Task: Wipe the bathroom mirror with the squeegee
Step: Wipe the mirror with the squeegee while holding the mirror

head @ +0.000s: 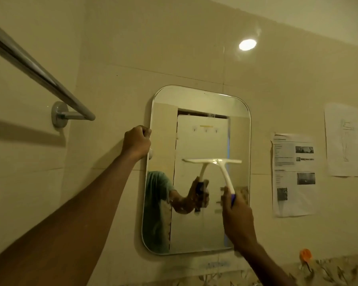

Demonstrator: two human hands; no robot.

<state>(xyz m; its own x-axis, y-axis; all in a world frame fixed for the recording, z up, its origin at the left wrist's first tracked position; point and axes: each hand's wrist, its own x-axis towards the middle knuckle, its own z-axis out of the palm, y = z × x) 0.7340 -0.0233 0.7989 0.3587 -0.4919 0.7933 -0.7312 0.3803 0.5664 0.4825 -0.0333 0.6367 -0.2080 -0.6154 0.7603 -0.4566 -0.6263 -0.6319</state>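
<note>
Right hand: fingers wrapped round the blue grip of the squeegee, holding it firmly, low on the mirror toward 5 o'clock. The white handle slopes up from the hand toward 11 o'clock. The blade lies level and flat against the glass, just right of the mirror's middle. Its reflection meets it at the blade edge.

Mirror: upright, with rounded corners, fixed to a cream tiled wall. The glass reflects a pale door, the gripping hand and part of a green sleeve at 8 o'clock.

Left hand: clenched, knuckles up against the mirror's rim at 9 o'clock, arm stretched out from the lower left. Cannot tell whether the fingers hook the edge or only press beside it. A small white clip sits on the rim just under the hand.

Surroundings: a metal towel rail at 10 o'clock, ending in a round wall mount. A bright light glare shows on the tile at 1 o'clock. A printed sheet is taped at 3 o'clock, and a paler sheet hangs beyond it; the text is too small to read. An orange hook sits at 4 o'clock, above a leaf-patterned border.
</note>
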